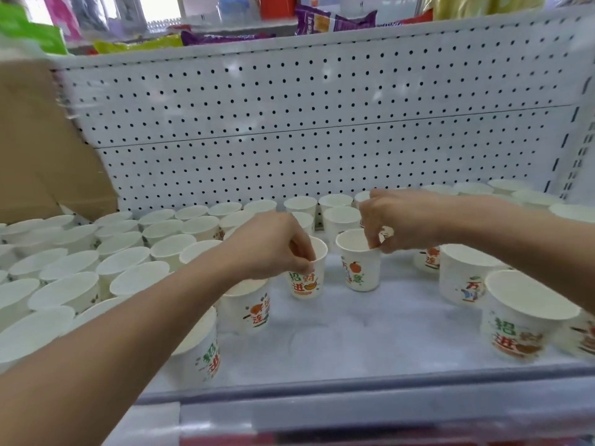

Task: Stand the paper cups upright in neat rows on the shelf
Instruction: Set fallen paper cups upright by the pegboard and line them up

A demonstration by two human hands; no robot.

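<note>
White paper cups printed with green and orange characters stand upright on the white shelf (338, 342). Several packed rows (80, 278) fill its left half. My left hand (273, 246) pinches the rim of one cup (306, 281) near the shelf's middle. Beside it, my right hand (399, 220) pinches the rim of a second cup (360, 268) that shows an orange fruit. Both held cups are upright and rest on or just above the shelf. More cups stand along the back (335, 204) and at the right (515, 317).
A perforated white back panel (322, 123) rises behind the cups. A brown cardboard box (38, 149) leans at the far left. Snack bags (331, 20) lie on the shelf above. The shelf's grey front lip (354, 391) runs across the bottom, with bare shelf floor in the centre front.
</note>
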